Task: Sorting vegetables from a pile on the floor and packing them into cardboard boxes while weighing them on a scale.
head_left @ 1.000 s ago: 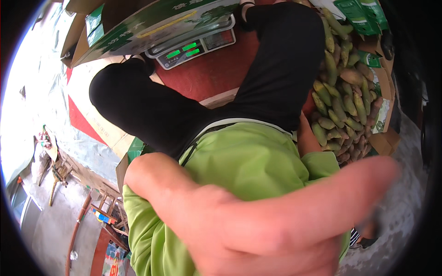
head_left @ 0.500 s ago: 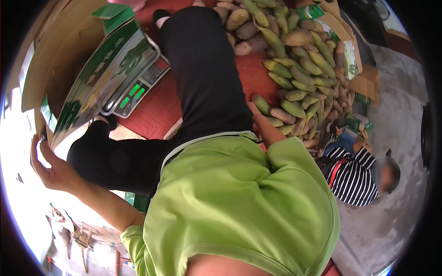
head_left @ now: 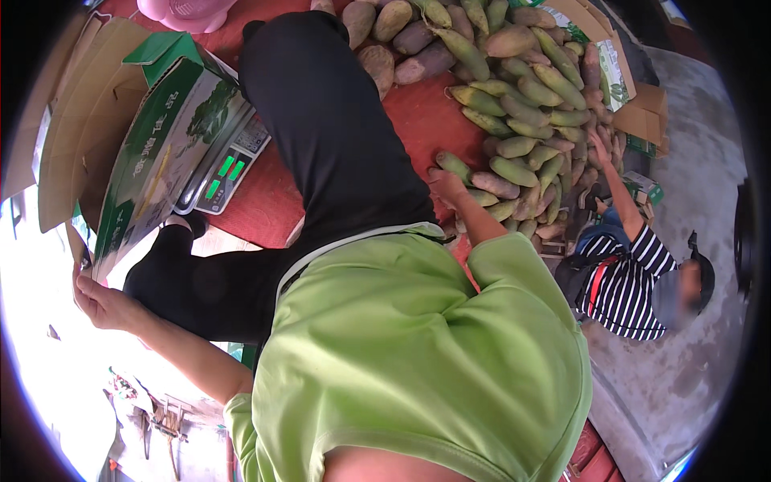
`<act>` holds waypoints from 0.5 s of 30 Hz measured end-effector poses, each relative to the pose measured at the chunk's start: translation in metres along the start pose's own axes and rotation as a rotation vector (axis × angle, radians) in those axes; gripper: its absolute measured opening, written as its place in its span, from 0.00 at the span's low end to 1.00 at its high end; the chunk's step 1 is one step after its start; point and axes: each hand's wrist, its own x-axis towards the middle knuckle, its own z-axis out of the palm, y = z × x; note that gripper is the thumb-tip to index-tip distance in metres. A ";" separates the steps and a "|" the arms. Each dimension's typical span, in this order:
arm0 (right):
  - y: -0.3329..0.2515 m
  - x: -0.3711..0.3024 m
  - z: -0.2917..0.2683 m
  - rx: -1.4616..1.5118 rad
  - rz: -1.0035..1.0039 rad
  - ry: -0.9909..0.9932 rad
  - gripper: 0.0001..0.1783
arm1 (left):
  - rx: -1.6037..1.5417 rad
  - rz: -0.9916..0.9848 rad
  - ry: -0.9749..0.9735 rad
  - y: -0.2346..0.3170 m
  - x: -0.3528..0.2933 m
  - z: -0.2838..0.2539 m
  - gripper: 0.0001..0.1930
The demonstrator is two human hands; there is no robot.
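Two hands, well apart: left hand (head_left: 102, 305), fingers half curled, was at the open carton's lower corner, grip unclear; carton (head_left: 148, 157) stood on a scale (head_left: 222, 178); right hand (head_left: 446, 185), fingers bent, was against a green tuber (head_left: 455, 165), hold unclear, at the tuber pile's (head_left: 528, 128) lower-left edge; co-worker's hand (head_left: 597, 146) was at its right.

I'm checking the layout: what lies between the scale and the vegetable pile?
In the head view, the person's black-trousered leg lies between the scale and the vegetable pile, with red surface showing on either side.
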 end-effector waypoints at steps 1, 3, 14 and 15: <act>-0.002 -0.002 -0.010 0.436 0.308 0.012 0.09 | 0.014 0.002 0.007 -0.002 0.000 -0.004 0.17; 0.001 -0.014 -0.033 0.862 0.612 0.013 0.10 | 0.032 0.009 0.022 -0.007 0.000 -0.014 0.17; -0.023 -0.057 -0.042 -0.216 0.354 0.006 0.21 | 0.095 0.067 -0.013 -0.005 0.001 -0.010 0.15; -0.029 -0.057 -0.038 -0.219 0.350 0.014 0.21 | 0.100 0.061 -0.014 -0.004 0.001 -0.010 0.16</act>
